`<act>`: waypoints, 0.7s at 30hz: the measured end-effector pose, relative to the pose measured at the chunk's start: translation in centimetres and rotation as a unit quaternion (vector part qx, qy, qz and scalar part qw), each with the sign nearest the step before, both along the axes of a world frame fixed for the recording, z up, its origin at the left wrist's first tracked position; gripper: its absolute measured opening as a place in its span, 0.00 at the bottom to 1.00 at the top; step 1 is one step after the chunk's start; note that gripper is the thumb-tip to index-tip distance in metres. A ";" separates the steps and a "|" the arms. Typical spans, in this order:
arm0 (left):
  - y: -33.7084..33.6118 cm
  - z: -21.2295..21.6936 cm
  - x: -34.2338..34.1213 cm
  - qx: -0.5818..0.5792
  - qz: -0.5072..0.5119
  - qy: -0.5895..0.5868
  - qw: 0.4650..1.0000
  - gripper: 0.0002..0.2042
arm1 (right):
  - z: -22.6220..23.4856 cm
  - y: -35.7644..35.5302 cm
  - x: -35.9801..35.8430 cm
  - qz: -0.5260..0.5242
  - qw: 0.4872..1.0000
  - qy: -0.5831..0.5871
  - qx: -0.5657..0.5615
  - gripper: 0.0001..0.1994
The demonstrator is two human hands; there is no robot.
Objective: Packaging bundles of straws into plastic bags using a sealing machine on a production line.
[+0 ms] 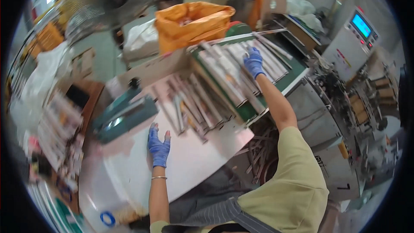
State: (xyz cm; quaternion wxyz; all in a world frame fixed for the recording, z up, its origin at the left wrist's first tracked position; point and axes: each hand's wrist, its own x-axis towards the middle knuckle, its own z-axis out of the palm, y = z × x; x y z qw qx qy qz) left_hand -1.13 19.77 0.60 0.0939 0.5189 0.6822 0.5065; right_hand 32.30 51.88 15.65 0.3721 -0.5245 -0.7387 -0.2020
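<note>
1. I see my left hand (pixel 158 146), in a blue glove, resting flat and open on the white table top (pixel 202 164), fingers spread, holding nothing. A thin bracelet sits on that wrist.
2. My right hand (pixel 253 62), also blue-gloved, reaches far forward and lies palm down on the row of long pale packets (pixel 235 69) on the green conveyor belt (pixel 293 77). Its fingers are spread over the packets; I cannot tell whether they pinch one.
3. A second, looser heap of the same long packets (pixel 196 108) lies on the white table top, between my two hands and just right of my left hand.
4. A teal heat sealer (pixel 123 114) stands on the table just left of and beyond my left hand.
5. An orange bag (pixel 194 21), open at the top, stands far behind the belt.
6. A grey machine with a lit blue screen (pixel 361 25) stands at the far right.
7. A roll of blue tape (pixel 108 219) lies at the near left.
</note>
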 end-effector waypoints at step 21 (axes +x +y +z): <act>7.1 0.7 6.2 -0.142 -0.134 0.167 0.966 0.32 | -0.9 19.8 14.7 -0.151 0.957 -0.043 -0.246 0.28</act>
